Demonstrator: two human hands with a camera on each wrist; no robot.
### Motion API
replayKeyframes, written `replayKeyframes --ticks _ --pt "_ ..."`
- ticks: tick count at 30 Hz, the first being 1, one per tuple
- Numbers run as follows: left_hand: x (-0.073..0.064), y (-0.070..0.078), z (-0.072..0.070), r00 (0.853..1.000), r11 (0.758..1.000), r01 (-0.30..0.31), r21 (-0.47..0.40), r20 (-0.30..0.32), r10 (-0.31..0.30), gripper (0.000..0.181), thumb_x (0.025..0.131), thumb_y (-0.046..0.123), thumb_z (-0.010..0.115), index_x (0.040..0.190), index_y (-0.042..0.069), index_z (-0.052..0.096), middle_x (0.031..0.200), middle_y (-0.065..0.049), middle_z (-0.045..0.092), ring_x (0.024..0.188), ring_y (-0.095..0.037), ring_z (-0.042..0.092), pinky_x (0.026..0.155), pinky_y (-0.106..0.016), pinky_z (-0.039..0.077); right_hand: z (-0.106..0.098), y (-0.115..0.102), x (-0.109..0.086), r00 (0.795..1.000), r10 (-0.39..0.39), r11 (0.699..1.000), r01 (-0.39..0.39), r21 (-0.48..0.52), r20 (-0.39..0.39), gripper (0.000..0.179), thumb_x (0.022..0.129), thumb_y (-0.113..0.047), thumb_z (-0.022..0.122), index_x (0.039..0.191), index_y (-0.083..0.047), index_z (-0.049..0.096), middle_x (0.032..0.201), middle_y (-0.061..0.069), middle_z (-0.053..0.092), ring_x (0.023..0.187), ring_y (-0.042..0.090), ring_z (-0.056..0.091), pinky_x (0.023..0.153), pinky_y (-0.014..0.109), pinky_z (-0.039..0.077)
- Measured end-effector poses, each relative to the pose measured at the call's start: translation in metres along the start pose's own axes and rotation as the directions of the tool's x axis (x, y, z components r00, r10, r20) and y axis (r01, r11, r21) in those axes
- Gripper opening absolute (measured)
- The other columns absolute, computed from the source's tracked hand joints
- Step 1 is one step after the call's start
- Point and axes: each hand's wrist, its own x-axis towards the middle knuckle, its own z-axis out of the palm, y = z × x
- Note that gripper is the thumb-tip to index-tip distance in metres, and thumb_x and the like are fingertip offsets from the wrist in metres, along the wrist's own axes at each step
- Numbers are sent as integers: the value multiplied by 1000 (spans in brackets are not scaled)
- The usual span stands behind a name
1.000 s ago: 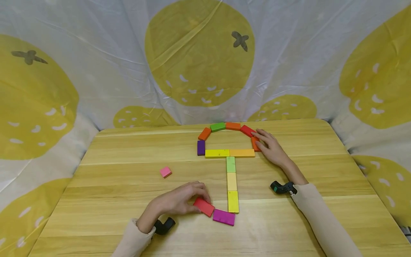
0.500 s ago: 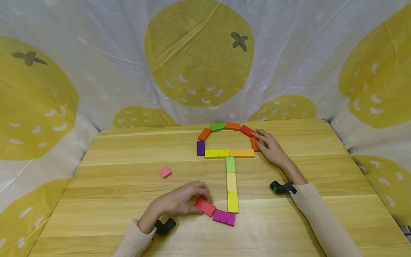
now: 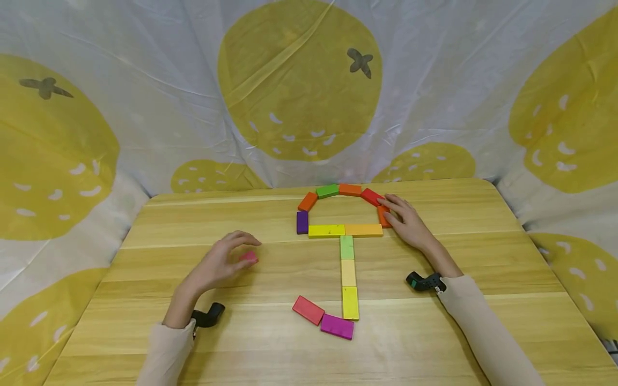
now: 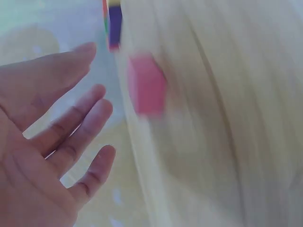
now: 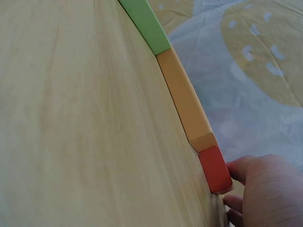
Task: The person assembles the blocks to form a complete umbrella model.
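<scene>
My left hand point(image 3: 217, 265) hovers around a small pink block point(image 3: 250, 257) on the left of the table, its fingers spread apart. In the left wrist view the pink block point(image 4: 147, 87) stands apart from the fingertips, a little blurred. My right hand point(image 3: 409, 228) rests at the right end of an arch of blocks, thumb and fingers lying loosely at an orange-red block point(image 3: 383, 215) and a red block point(image 3: 371, 196). In the right wrist view the thumb is right at the orange-red block point(image 5: 215, 169), while the other fingers are partly hidden.
A yellow block point(image 3: 326, 230) and a light orange block point(image 3: 364, 230) form the arch's base. Below them a stem runs down from a green block point(image 3: 347, 246) to a yellow one. A purple block point(image 3: 337, 326) and a coral-red block point(image 3: 308, 310) curve left from the stem's foot.
My left hand has let go of the coral-red block beside the purple one and moved up and left to the pink block. The right hand stays where it was.
</scene>
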Motion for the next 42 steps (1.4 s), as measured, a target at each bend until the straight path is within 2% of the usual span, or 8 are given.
replayKeyframes --ticks 3,5,8,12,23,30,34,42 --pt "-8 -15 -8 997 997 80 -21 19 -79 40 90 3 78 129 3 68 135 -15 63 128 -40 58 107 -62 48 0 0 0 1000 -2 1000 2 2 -1 47 109 -16 50 155 -5 48 166 26 31 155 49 23 123 71 17" --pt "-11 -22 -11 993 994 102 -40 56 -100 42 91 5 78 131 4 67 136 -15 63 128 -40 58 106 -63 48 0 1 0 1000 -3 1000 3 0 -3 47 109 -16 51 154 -5 48 166 26 31 155 49 23 123 71 17" --pt "-14 -28 -12 991 993 101 -65 96 -95 41 91 6 78 130 5 68 131 -12 64 121 -36 62 101 -57 53 0 2 0 1000 -8 1000 8 -3 -5 47 109 -16 51 154 -5 48 165 26 32 155 49 23 122 71 18" --pt "-14 -29 -9 992 993 91 -72 95 -84 37 89 9 81 125 8 71 123 -8 66 111 -27 64 93 -46 56 1 1 -1 1000 -14 1000 14 1 -9 46 109 -16 51 154 -5 48 165 26 33 154 50 24 122 71 19" --pt "-11 -22 0 993 993 113 -46 42 -111 31 88 4 81 118 7 74 107 -3 68 96 -21 61 83 -33 54 3 1 0 1000 -21 1000 21 20 -11 47 109 -16 51 154 -5 49 165 26 33 155 49 24 123 72 15" --pt "-12 -19 2 992 992 110 -56 67 -106 26 90 5 79 116 8 74 109 -2 69 98 -20 62 85 -36 56 6 1 -2 999 -27 1000 27 15 -41 45 107 -14 54 151 -2 52 162 26 38 152 49 29 123 71 16" --pt "-13 -19 4 994 995 80 -58 74 -76 25 90 3 78 114 10 75 109 0 69 98 -17 63 87 -35 57 8 0 -2 999 -24 999 25 25 -47 45 107 -13 55 151 -3 52 162 25 39 152 49 29 123 70 15" --pt "-2 1 10 991 998 20 -61 133 -11 31 86 1 81 114 12 75 113 1 70 102 -17 63 92 -38 57 6 0 -1 997 18 998 -13 62 -76 43 106 -14 58 148 -6 57 161 21 43 153 47 30 123 71 13"
